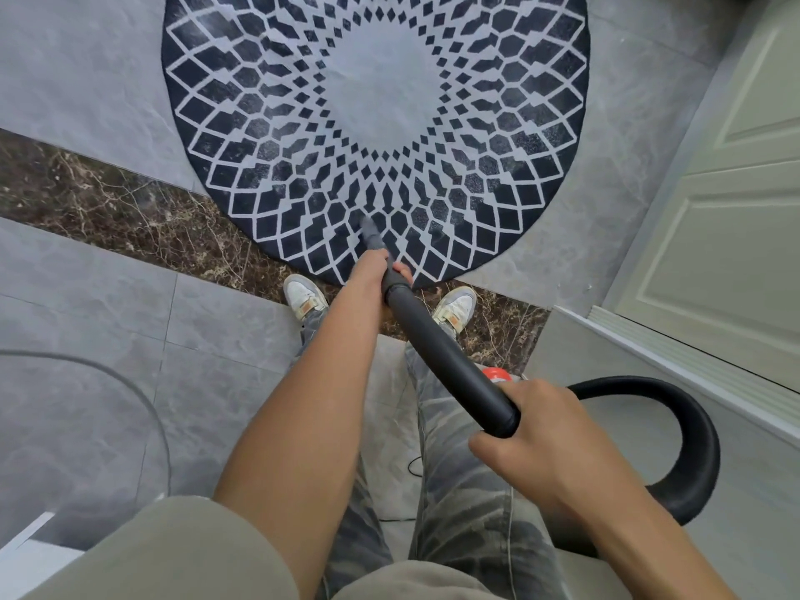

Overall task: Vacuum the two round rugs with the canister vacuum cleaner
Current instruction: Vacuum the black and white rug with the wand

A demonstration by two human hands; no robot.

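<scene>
Vacuuming stroke on one rug point(376, 101). My left hand point(372, 266) grips the wand point(441, 348) low down; my right hand point(550, 430) clasps its top, hose point(692, 426) looping behind it. The nozzle point(371, 233), just beyond my left fingers, seems to touch the rug's near edge. Next, I judge: push it forward across the pattern in overlapping strokes.

Soft, even light is falling with faint shadows, a pale sheen is washing the round navy-and-grey rug point(376, 123), and the wide lens is bending the cream panelled door point(727, 236).
</scene>
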